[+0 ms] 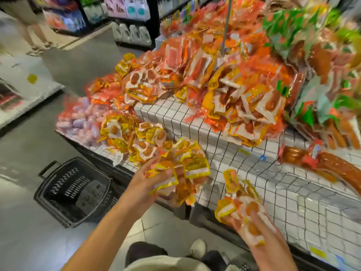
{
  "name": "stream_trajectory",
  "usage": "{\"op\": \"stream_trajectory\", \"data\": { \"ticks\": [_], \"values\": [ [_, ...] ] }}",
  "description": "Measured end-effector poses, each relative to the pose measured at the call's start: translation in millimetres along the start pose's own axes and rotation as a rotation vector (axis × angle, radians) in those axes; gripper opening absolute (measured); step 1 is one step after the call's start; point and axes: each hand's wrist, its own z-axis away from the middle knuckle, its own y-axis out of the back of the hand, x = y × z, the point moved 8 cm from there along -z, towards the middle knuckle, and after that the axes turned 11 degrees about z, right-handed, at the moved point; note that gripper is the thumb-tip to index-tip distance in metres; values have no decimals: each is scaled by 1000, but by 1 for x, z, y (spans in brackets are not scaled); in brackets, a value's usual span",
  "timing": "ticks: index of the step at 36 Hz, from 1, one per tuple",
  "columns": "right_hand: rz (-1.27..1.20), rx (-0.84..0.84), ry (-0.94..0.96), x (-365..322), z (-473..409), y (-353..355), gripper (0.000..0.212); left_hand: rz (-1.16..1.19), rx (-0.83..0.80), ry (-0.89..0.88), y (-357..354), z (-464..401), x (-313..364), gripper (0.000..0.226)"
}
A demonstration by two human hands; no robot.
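Both full: left hand [154, 180] is gripping a bunch of yellow packets [195, 165] over the front edge of the gridded counter [224, 145]. The right hand [252, 222], blurred, is holding a second handful [232, 194] just off that edge. A black basket [74, 190] is sitting on the floor by the counter's left corner.

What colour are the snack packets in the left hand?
Yellow and white snack packets, orange contents; head view.

Shop aisle under bright indoor light, smooth grey floor [29, 145], pale floor tiles [156, 227] in front, stepped tabletop [195, 122] covered in white with black grid lines, thin metal pole [227, 22] behind, dark shelves [132, 30] of bottles far back, black basket [74, 190] on the floor
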Motion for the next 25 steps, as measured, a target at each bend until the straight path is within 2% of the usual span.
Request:
{"op": "stream_trajectory", "data": {
  "ticks": [4, 6, 8, 11, 12, 14, 15, 17, 18, 19, 21, 22, 23, 25],
  "values": [
    [-4, 23, 24, -23, -18, -4, 55, -20, -59, 86, -8, -53, 17, 76],
    [-35, 42, 15, -26, -29, -5, 53, -52, -92, 127, -6, -80, 17, 74],
    [-45, 54, 23, -27, -37, -7, 53, -136, -59, 138, 3, -111, 12, 62],
    [-84, 143, 20, -19, -43, -7, 55, -523, 133, 17, 33, -155, 9, 55],
    [-107, 167, 39, -17, -47, -7, 52, -707, 137, -54, 37, -166, 11, 54],
    [-124, 221, 43, -10, -50, -7, 51, -1040, 60, -202, 39, -178, 14, 59],
    [-148, 253, 23, -4, -50, -6, 54, -1119, 18, -254, 39, -179, 13, 63],
    [-273, 305, -13, 11, -53, 1, 49, -1175, -28, -335, 41, -177, 12, 66],
    [-446, 277, -62, 13, -53, -3, 45, -1203, -52, -404, 39, -175, 12, 64],
    [-475, 260, -103, 18, -53, -7, 51, -1241, -93, -485, 37, -173, 11, 61],
    [-395, 246, -102, 24, -59, -4, 53, -1289, -200, -618, 30, -167, 4, 58],
    [-174, 210, -31, 23, -60, -11, 56, -1298, -251, -653, 26, -165, -1, 58],
    [-137, 198, -59, 26, -56, -19, 61, -1311, -306, -675, 21, -164, -6, 58],
    [-67, 234, -45, 26, -56, -25, 51, -1346, -425, -703, 7, -163, -19, 58]
  ]
}}
